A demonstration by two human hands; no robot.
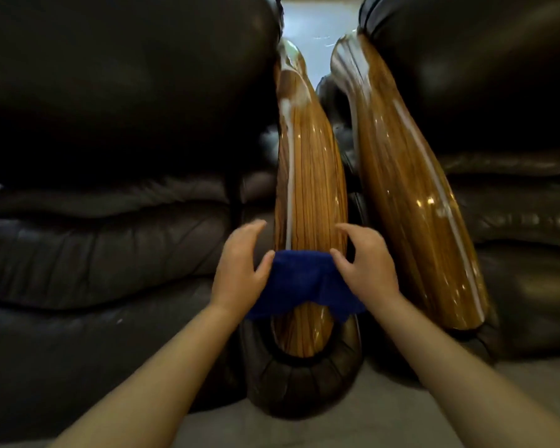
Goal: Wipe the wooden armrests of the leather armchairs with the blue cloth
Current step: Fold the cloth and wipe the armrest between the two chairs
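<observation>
- Much of both leather armchairs falls outside the frame; the left armchair (110, 156) sits so deep in shadow that its seat folds are hard to read, and the whole view is slightly blurred.
- Your hands cover the side edges of the blue cloth (299, 282), so you cannot see how far it wraps down.
- Your left hand (241, 266) and right hand (364, 265) each press one side of the cloth, fingers spread and curled, thumbs on top.
- The cloth lies draped across the near end of the left wooden armrest (311, 176); the right wooden armrest (411, 189) of the right armchair (498, 92) stands just beside it, bare.
- A pale floor (385, 421) shows below the chairs.
</observation>
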